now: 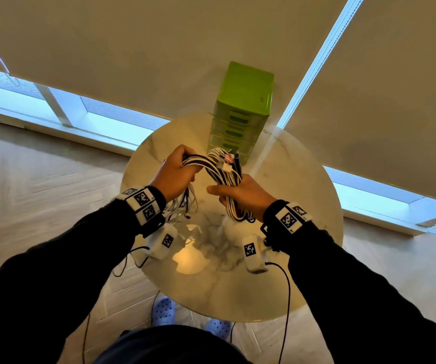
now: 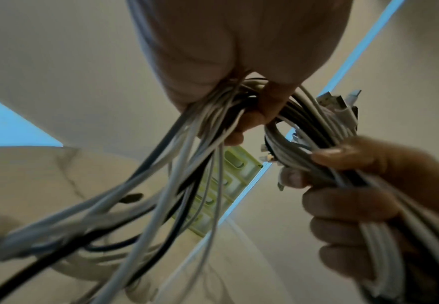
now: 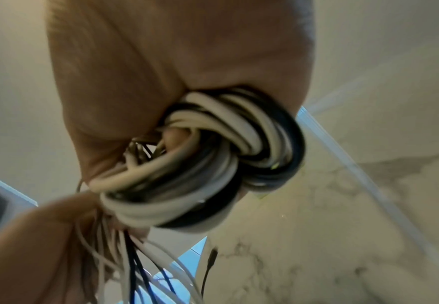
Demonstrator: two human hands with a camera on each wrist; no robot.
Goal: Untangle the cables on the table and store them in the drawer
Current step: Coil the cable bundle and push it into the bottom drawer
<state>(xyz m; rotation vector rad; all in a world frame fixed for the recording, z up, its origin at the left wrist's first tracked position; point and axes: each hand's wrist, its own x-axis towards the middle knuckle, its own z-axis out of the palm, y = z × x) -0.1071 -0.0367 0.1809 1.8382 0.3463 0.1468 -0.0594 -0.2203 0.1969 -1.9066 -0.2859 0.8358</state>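
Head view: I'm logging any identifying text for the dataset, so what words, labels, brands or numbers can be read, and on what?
None can be read.
Wristband tags: black-and-white square code patterns; tiny characters beside them too small to read.
Green drawer unit: no visible label.
Cables: no legible print.

Pale roller blinds [image 1: 159,56] hang over low windows [image 1: 111,122] showing blue daylight. A light herringbone wood floor [image 1: 41,174] lies below. Two light blue perforated clogs [image 1: 163,310] stand on the floor. Dark sleeves [image 1: 62,261] carry white wristbands with black square markers [image 1: 143,203].
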